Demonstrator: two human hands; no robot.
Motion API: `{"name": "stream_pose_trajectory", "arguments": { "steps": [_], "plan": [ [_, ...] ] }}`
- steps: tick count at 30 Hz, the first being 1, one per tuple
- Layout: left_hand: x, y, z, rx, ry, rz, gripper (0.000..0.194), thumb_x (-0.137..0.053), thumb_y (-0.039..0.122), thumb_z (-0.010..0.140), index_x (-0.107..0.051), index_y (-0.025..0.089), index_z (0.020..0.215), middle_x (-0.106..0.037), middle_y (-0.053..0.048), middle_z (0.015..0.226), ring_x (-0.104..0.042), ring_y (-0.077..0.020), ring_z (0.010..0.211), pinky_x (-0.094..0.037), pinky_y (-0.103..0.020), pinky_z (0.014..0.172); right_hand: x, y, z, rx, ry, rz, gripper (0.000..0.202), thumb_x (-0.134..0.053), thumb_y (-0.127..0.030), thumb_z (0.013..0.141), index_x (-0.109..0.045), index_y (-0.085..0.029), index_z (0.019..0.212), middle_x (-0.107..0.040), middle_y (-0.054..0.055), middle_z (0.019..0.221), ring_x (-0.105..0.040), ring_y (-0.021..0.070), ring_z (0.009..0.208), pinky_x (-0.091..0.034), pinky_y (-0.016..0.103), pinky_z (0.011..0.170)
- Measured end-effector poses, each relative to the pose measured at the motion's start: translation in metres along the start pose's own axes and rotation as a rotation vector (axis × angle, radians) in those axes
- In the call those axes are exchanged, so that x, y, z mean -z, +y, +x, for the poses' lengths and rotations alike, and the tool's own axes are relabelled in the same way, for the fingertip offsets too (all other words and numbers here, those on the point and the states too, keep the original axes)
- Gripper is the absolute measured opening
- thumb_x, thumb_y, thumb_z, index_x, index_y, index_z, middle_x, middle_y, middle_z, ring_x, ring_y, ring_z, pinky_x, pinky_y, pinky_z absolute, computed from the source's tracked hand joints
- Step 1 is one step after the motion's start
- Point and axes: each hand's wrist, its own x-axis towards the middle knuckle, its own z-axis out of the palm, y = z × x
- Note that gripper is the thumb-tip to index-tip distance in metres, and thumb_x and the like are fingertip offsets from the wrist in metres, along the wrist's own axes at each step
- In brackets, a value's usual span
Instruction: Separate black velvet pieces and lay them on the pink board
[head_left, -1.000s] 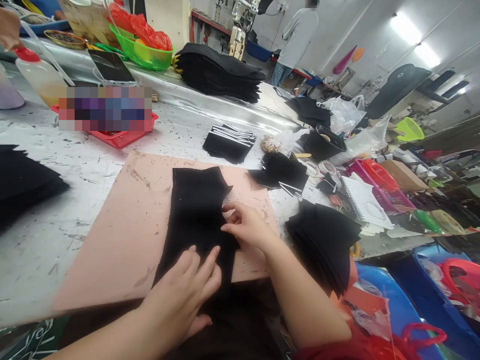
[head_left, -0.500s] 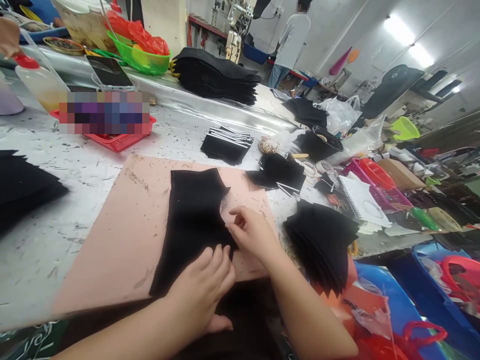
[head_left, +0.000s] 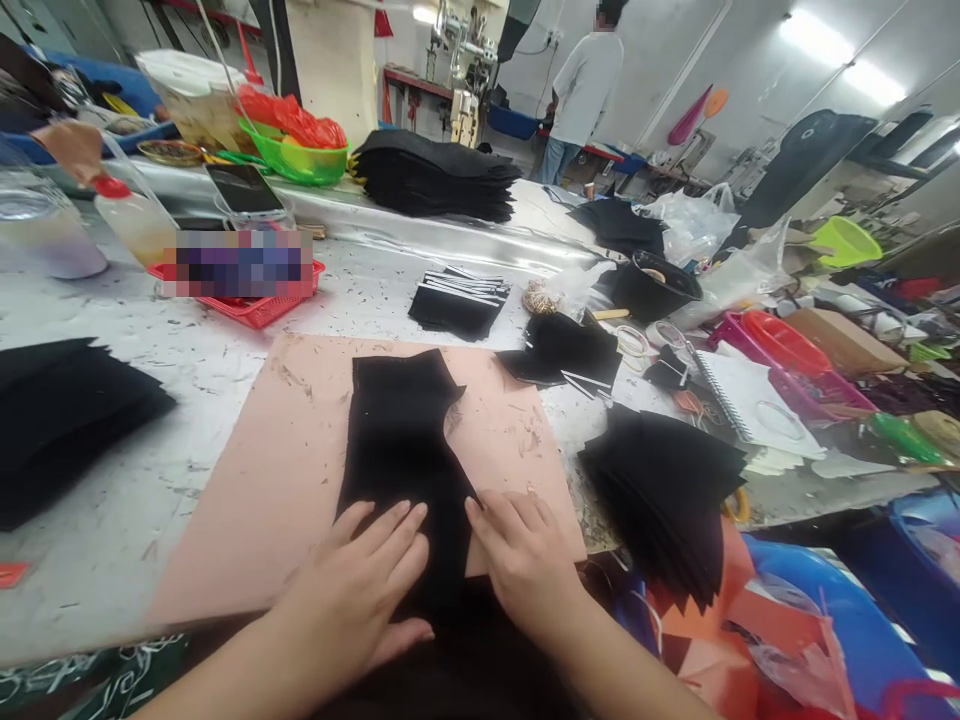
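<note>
Workbench [head_left: 217, 400] under pink board [head_left: 247, 480], white-walled workshop, ceiling lights [head_left: 817, 40] beyond.

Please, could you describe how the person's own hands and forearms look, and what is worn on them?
The left hand and right hand are bare, without gloves. No ring, watch or bracelet shows. The visible nails look plain, though fine detail is blurred. No sleeve shows on the left forearm or right forearm.

Bare forearms [head_left: 615, 645] narrow toward the left hand [head_left: 371, 575] and right hand [head_left: 525, 555], with slender fingers [head_left: 396, 520] and rounded nails.
</note>
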Motion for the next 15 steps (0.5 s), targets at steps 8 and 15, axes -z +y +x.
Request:
{"name": "stream_pose_trajectory", "arguments": {
  "steps": [8, 15],
  "plan": [
    [0.035, -0.055, 0.024, 0.804, 0.092, -0.631, 0.038, -0.053, 0.035, 0.08, -0.046, 0.017, 0.112, -0.061, -0.013, 0.109, -0.059, -0.026, 0.099, -0.045, -0.043, 0.085, -0.011, -0.024, 0.019, 0.071, 0.125, 0.084, 0.039, -0.042, 0.0, 0.069, -0.063, -0.012, 0.099, -0.062, 0.006, 0.073, -0.051, 0.02, 0.068, -0.039, 0.033, 0.066],
    [0.035, -0.071, 0.062, 0.895, 0.169, -0.839, 0.039, -0.048, 0.025, 0.081, -0.039, 0.015, 0.119, -0.065, -0.01, 0.098, -0.065, -0.0158, 0.071, -0.051, -0.027, 0.055, -0.04, -0.025, 0.011, 0.096, 0.264, 0.072, 0.051, -0.04, 0.001, 0.065, -0.06, -0.015, 0.109, -0.066, 0.008, 0.083, -0.058, 0.0214, 0.073, -0.047, 0.033, 0.065]
  ]
}}
